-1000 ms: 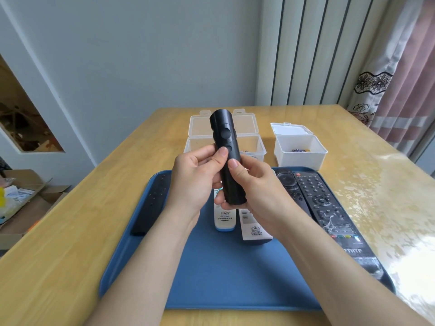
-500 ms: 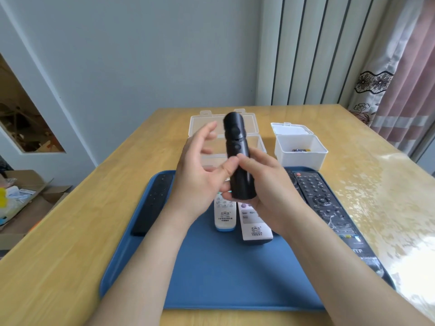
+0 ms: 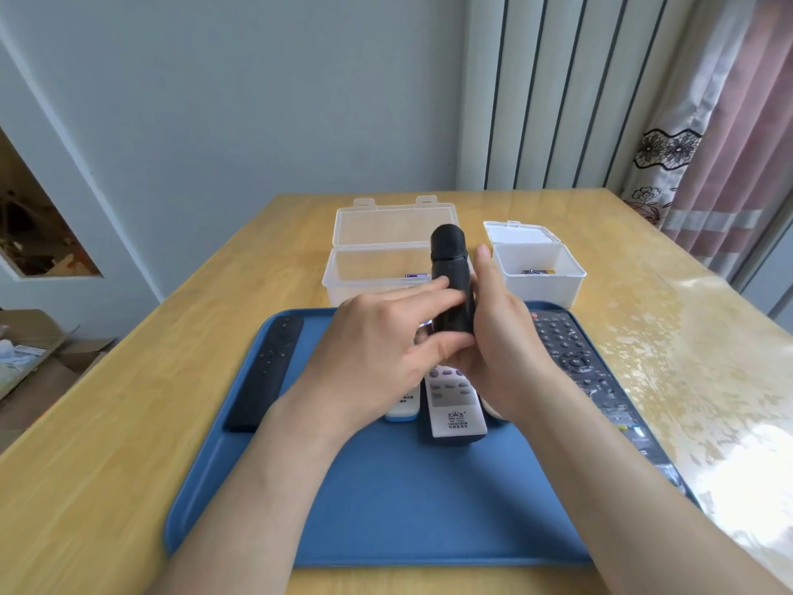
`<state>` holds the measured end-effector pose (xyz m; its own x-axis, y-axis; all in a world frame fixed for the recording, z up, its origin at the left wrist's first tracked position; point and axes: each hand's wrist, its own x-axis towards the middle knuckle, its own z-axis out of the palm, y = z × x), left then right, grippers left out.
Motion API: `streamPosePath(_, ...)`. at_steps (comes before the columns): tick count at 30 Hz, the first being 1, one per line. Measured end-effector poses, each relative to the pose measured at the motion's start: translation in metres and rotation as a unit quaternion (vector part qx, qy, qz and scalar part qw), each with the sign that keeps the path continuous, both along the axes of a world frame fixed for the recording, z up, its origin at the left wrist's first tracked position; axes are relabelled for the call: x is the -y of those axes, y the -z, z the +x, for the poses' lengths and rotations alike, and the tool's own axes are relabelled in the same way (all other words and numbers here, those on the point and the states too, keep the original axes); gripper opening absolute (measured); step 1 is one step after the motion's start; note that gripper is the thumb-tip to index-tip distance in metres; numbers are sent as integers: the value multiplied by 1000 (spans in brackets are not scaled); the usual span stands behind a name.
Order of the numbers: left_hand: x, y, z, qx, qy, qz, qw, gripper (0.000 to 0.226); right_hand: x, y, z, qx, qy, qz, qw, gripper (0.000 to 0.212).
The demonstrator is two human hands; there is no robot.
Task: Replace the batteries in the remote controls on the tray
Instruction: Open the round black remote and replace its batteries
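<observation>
A stubby black remote (image 3: 449, 280) stands upright above the blue tray (image 3: 386, 513), its plain side toward me. My left hand (image 3: 377, 350) grips its lower half, fingers across the front and thumb under the bottom end. From the right, my right hand (image 3: 504, 341) holds the same remote, fingers reaching up behind it. Lying on the tray are a slim black remote (image 3: 268, 371) at the left, two white remotes (image 3: 457, 407) partly under my hands, and a long black remote (image 3: 577, 367) at the right.
Behind the tray on the wooden table (image 3: 128, 423) stand an open clear plastic box (image 3: 377, 268) and an open white box (image 3: 536, 281) with several batteries (image 3: 538, 271) inside. Cardboard boxes (image 3: 38, 358) lie on the floor at the left.
The black remote has been turned so its buttons no longer face me and has come down a little. My left hand, lifted off half a second ago, grips it again.
</observation>
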<state>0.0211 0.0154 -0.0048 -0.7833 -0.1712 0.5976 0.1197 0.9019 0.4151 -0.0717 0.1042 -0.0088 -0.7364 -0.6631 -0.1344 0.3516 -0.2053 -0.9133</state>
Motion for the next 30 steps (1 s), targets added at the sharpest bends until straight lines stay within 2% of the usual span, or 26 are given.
streamPosePath(4, -3, -6, 1, -160, -42, -33, 986, 25, -4, -2, -3, 9, 38, 6, 999, 54)
streamPosePath(5, -2, -9, 2, -196, -64, -1, 979, 22, -5, -4, -3, 13, 49, 9, 999, 51)
streamPosePath(7, 7, -16, 4, -204, -77, 151, 964, 20, -5, -5, -5, 9, 77, 28, 997, 44)
streamPosePath(8, 14, -18, 7, -163, -64, 243, 954, 21, -5, -5, -6, 5, 90, 33, 995, 40)
streamPosePath(9, 23, -20, 10, -85, -46, 315, 944, 22, -5, -5, -7, 4, 95, 30, 995, 38)
streamPosePath(11, 36, -20, 18, 121, -2, 352, 928, 25, -5, -3, -8, 2, 85, 13, 996, 39)
streamPosePath(13, 42, -18, 23, 258, 21, 329, 908, 24, -5, -2, -7, -3, 68, 5, 998, 41)
streamPosePath(15, 42, -16, 25, 324, 16, 277, 904, 23, -6, -1, -5, -12, 54, 3, 998, 41)
streamPosePath(18, 42, -14, 24, 389, -28, 142, 910, 17, -5, 0, -4, -38, 35, 9, 999, 35)
streamPosePath(19, 41, -15, 23, 362, -44, 137, 921, 15, -5, 1, -4, -47, 30, 11, 998, 33)
streamPosePath(20, 39, -15, 22, 298, -59, 145, 942, 14, -4, 1, -4, -53, 26, 12, 998, 32)
streamPosePath(22, 30, -16, 16, 116, -77, 177, 974, 15, -3, 2, -3, -61, 14, 9, 998, 32)
streamPosePath(24, 16, -16, 9, 5, -63, 200, 978, 17, -2, 3, -1, -63, 3, 4, 998, 35)
streamPosePath(26, 3, -11, 3, -22, -49, 159, 986, 16, -1, 3, 1, -63, -3, 4, 998, 42)
streamPosePath(28, -2, -4, -2, -35, -47, 76, 995, 17, 0, 4, 1, -64, -6, 6, 998, 49)
streamPosePath(30, 1, 1, -5, -44, -50, 44, 997, 18, 1, 5, 0, -62, -8, 3, 998, 51)
